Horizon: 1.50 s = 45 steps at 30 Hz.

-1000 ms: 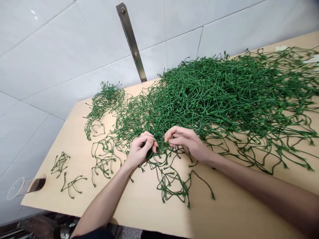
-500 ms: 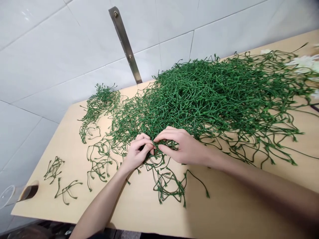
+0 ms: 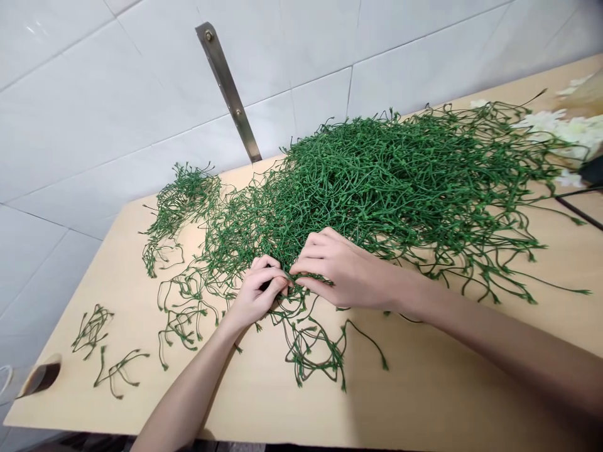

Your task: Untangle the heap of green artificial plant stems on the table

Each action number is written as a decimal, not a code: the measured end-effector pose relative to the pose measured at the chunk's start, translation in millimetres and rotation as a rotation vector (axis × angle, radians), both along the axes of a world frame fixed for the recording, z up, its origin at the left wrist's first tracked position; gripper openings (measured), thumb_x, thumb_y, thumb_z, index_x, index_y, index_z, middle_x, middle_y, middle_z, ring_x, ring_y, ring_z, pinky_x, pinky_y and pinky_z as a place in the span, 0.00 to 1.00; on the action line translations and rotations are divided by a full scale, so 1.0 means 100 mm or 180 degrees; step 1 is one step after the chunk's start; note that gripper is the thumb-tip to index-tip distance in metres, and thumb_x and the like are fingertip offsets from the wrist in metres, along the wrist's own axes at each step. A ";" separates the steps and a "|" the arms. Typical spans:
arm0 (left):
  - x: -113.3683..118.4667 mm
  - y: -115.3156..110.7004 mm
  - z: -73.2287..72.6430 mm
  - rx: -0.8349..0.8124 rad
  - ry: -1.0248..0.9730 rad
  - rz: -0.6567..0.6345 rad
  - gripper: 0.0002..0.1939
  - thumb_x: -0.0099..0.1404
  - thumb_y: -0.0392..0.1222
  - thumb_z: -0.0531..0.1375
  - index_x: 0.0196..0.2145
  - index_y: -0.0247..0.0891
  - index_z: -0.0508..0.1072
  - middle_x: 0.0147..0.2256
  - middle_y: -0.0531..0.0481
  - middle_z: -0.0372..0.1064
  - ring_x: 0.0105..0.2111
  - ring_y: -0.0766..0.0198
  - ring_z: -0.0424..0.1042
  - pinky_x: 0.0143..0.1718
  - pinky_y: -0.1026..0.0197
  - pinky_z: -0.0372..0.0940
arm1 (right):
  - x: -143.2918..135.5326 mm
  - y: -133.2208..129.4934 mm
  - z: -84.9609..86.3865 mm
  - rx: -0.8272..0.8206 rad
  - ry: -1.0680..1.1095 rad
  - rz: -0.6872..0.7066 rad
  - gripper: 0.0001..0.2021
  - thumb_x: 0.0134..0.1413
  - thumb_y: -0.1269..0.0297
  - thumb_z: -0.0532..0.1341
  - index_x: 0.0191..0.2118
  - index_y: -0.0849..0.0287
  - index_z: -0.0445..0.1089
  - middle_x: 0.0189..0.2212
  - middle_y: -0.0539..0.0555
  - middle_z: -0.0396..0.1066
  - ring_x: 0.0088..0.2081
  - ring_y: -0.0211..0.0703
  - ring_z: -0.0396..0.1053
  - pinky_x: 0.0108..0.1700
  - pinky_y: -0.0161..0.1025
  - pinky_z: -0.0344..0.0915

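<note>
A wide heap of thin green artificial flower stems (image 3: 377, 169) with small budded ends covers the middle of the table. At its front edge, my left hand (image 3: 264, 289) is closed, thumb pinched against the index finger on a green stem (image 3: 291, 277). My right hand (image 3: 336, 267) meets it there, thumb and fingertips pinching at the same stem. How much of the stem lies inside the fingers is hidden. Just below the hands lies a loose tangle of stems (image 3: 315, 351).
Smaller clumps of stems (image 3: 92, 328) lie on the table (image 3: 254, 402) to the left. A cup of dark liquid (image 3: 42, 376) is at the left edge. White artificial flowers (image 3: 560, 132) and a black cable (image 3: 579, 213) sit at the right. Behind is a tiled wall with a metal bracket (image 3: 230, 94).
The view has shifted slightly, showing more of the white flowers on the right. Both hands stay together at the same spot; my right hand's fingers have curled in a little more.
</note>
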<state>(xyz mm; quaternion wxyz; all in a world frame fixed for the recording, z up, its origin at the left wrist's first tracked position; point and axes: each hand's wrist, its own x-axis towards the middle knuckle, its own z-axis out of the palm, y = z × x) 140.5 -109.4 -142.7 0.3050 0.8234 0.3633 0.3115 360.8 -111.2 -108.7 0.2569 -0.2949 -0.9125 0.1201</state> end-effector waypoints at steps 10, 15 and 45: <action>0.03 0.00 0.02 0.0509 0.0358 -0.0301 0.20 0.72 0.45 0.52 0.25 0.38 0.74 0.23 0.50 0.72 0.34 0.59 0.63 0.39 0.54 0.52 | -0.04 -0.05 -0.03 0.1055 -0.0669 -0.0080 0.12 0.58 0.67 0.54 0.26 0.61 0.70 0.26 0.57 0.72 0.35 0.48 0.57 0.41 0.48 0.49; 0.05 -0.02 0.01 0.0978 0.0621 -0.0520 0.15 0.72 0.41 0.54 0.29 0.38 0.75 0.24 0.51 0.73 0.37 0.58 0.63 0.39 0.55 0.50 | -0.09 -0.08 -0.12 0.0947 -0.0503 -0.0231 0.10 0.51 0.67 0.55 0.22 0.61 0.69 0.19 0.57 0.67 0.32 0.47 0.55 0.38 0.47 0.47; 0.00 0.01 -0.01 -0.0140 -0.0166 0.0114 0.24 0.71 0.54 0.53 0.23 0.38 0.74 0.24 0.46 0.72 0.34 0.59 0.64 0.39 0.55 0.59 | 0.00 0.00 0.04 -0.1291 0.0453 0.0050 0.09 0.54 0.74 0.57 0.30 0.59 0.73 0.28 0.51 0.75 0.39 0.44 0.62 0.48 0.45 0.52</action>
